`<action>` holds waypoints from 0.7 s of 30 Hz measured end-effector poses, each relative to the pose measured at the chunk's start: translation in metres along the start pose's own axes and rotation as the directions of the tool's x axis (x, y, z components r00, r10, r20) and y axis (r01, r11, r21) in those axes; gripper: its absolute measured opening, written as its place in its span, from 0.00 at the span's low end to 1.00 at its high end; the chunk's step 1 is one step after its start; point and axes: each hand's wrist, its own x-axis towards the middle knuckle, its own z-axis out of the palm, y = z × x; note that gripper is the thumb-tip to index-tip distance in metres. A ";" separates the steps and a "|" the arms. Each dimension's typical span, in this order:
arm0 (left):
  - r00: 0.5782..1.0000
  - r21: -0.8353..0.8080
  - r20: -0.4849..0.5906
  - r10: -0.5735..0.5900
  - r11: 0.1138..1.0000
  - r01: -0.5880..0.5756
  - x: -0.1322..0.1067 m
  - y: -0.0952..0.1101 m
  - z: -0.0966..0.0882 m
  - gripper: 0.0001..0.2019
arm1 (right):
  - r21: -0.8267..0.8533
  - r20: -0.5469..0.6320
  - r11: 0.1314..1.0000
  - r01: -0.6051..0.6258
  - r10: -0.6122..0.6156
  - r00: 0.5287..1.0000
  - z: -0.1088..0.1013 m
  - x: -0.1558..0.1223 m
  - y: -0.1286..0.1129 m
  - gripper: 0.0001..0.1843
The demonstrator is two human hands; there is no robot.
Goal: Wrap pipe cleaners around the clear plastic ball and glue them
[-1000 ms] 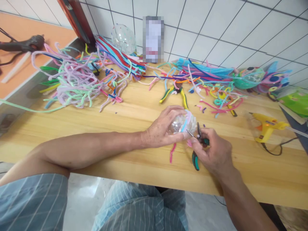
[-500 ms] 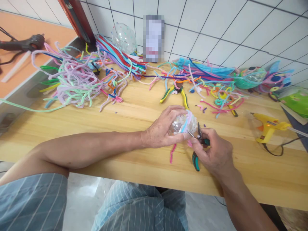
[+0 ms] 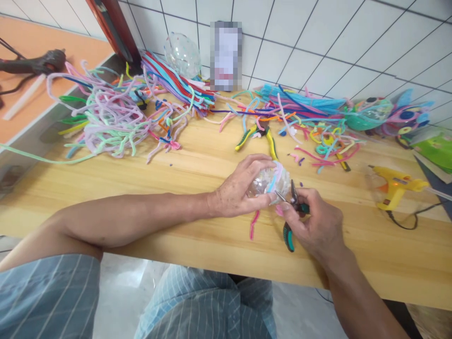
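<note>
My left hand [image 3: 243, 186] is wrapped round a clear plastic ball [image 3: 260, 184] above the wooden table. Strips of light blue and lilac pipe cleaner [image 3: 274, 180] run across the ball's side. In my right hand [image 3: 314, 219] are pliers [image 3: 288, 236] with dark and teal handles. Their jaws are spread, one tip at the ball's surface beside my left thumb. A bit of pink [image 3: 279, 210] shows under the jaws; what it belongs to is hidden. A dark pink pipe cleaner piece [image 3: 253, 226] lies below the ball.
Yellow-handled pliers [image 3: 257, 136] lie just beyond the ball. A yellow glue gun [image 3: 395, 186] with a cord is at right. Tangled pipe cleaners [image 3: 113, 115] and a blue bundle [image 3: 303, 101] line the back. A phone [image 3: 226, 56] leans on the tiled wall near another clear ball [image 3: 182, 55].
Hardly anything differs. The pliers and my right hand sit a touch further right in the picture, as does most of the scene. Both hands keep their hold.
</note>
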 end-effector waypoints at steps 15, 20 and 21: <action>1.000 -0.021 -0.001 -0.016 1.000 0.016 -0.001 0.001 0.000 0.30 | -0.035 -0.007 0.998 0.050 -0.051 0.999 0.000 -0.001 -0.002 0.09; 1.000 -0.036 -0.002 -0.010 0.999 0.010 0.000 0.002 -0.001 0.29 | -0.033 -0.019 0.997 0.068 -0.069 0.997 0.001 0.000 -0.002 0.09; 1.000 -0.040 -0.004 -0.006 0.999 0.005 0.000 0.002 -0.001 0.29 | -0.031 -0.019 0.997 0.069 -0.069 0.997 0.001 0.000 -0.002 0.09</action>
